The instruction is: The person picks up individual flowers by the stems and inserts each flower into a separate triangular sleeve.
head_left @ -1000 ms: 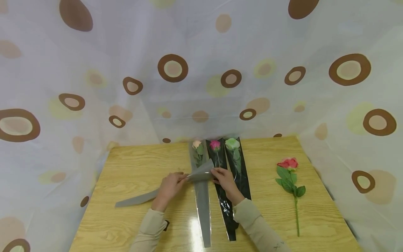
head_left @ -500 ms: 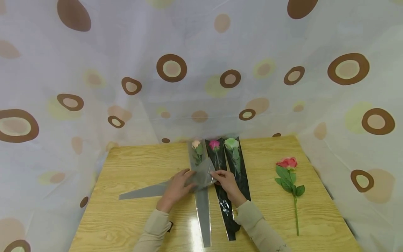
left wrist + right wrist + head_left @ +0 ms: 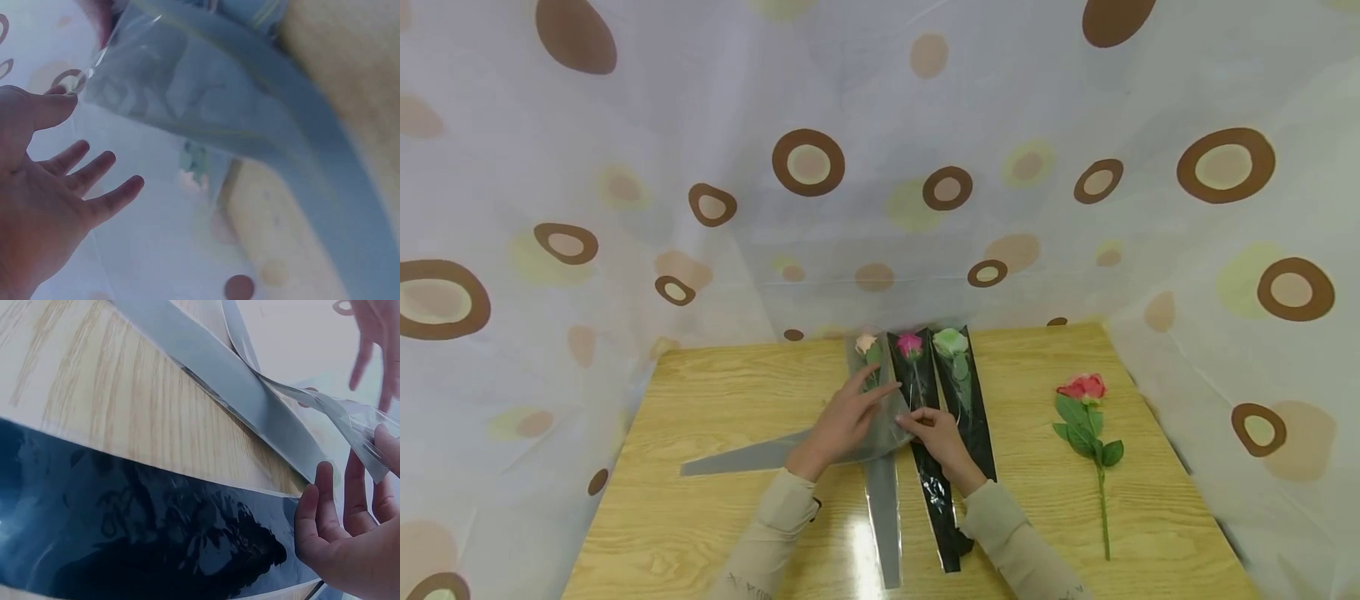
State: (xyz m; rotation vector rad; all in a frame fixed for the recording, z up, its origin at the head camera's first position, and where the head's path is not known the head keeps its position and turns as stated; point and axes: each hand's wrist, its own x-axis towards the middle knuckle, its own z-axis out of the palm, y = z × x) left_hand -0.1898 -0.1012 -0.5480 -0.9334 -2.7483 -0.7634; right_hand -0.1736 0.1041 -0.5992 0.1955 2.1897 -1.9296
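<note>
A loose grey, clear-fronted flower sleeve lies slantwise, its wide end raised over a wrapped peach rose. My left hand pinches one corner of the sleeve's mouth between thumb and forefinger; its other fingers spread out, as the left wrist view shows. The opposite side of the mouth is pinched by my right hand, seen in the right wrist view with the sleeve's edge under the thumb. Beneath the raised end, the peach rose's grey sleeve is partly hidden.
To the right lie a magenta rose and a pale green rose, both in black sleeves. Farther right, an unwrapped pinkish-red rose lies on the wooden table. A patterned curtain surrounds the table's back and sides.
My left hand has moved up and right, from the sleeve's left side to its mouth, and its fingers have spread. The sleeve's wide end has unfolded. My right hand stays almost in place.
</note>
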